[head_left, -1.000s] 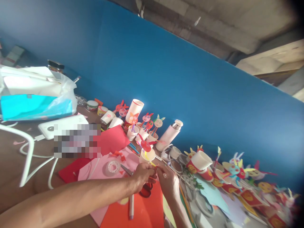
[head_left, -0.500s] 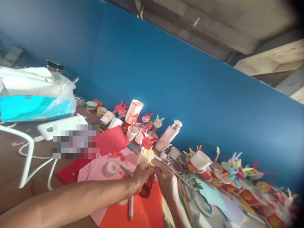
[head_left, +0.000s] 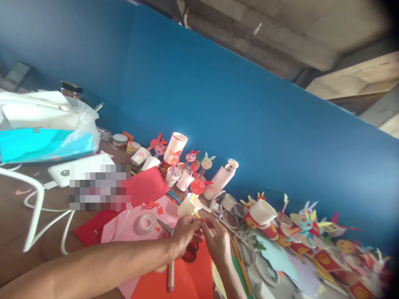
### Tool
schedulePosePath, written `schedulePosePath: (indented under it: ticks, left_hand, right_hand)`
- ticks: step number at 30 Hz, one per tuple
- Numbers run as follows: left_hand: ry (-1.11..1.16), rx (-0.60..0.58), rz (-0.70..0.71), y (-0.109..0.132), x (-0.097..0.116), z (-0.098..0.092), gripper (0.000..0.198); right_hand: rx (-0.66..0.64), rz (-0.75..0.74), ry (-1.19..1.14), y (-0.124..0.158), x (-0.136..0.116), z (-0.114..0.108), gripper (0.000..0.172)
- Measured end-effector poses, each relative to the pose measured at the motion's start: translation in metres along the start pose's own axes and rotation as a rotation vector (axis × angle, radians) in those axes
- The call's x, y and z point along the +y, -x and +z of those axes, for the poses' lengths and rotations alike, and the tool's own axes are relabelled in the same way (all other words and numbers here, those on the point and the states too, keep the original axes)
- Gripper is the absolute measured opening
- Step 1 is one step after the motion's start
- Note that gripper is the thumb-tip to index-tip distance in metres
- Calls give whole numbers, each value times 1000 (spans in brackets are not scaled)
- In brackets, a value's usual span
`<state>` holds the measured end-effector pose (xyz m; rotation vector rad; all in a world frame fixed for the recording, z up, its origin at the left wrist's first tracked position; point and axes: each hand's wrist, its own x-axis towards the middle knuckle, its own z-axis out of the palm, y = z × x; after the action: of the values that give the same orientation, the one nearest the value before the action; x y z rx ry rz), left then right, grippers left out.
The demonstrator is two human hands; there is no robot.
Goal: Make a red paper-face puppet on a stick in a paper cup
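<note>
My left hand (head_left: 186, 233) and my right hand (head_left: 216, 241) meet fingertip to fingertip, both closed in a pinch on a thin yellow strip (head_left: 197, 214). Its upper end shows above the fingers, against a white paper cup (head_left: 189, 205). The cup leans to the right just beyond my hands. A red paper animal head (head_left: 197, 187) with long ears rises from this cup, with a purple strip beside it. Black-handled scissors (head_left: 190, 252) lie partly hidden under my left hand. A roll of clear tape (head_left: 146, 223) rests on pink paper (head_left: 120, 220) to the left.
Several cups with paper animal heads stand by the blue wall (head_left: 199, 83), near a pink thermos (head_left: 220, 178). More decorated cups (head_left: 262, 214) crowd the right. A marker (head_left: 171, 276) lies on orange paper (head_left: 190, 280). At left are a white power bank (head_left: 81, 168) with cables and a plastic bag (head_left: 46, 141).
The paper cup now tilts further right, and its red animal head has shifted right and slightly down. My hands stay together, with the right hand turned a little.
</note>
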<state>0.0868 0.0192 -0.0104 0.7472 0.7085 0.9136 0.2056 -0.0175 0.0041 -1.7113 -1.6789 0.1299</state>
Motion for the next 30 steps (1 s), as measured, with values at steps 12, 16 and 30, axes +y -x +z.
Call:
schedulePosePath:
  ticks: [12,16,30]
  left_hand:
    - [15,22,-13,-2,1,3,21]
    - [15,39,14,-4,-1,2,20]
    - [62,43,36,-4,-5,-1,24]
  right_hand:
    - [32,86,-101,-2,1,6,25]
    - [62,88,-151,-3,1,9,25]
    - [142,89,-269,-5,-8,23,24]
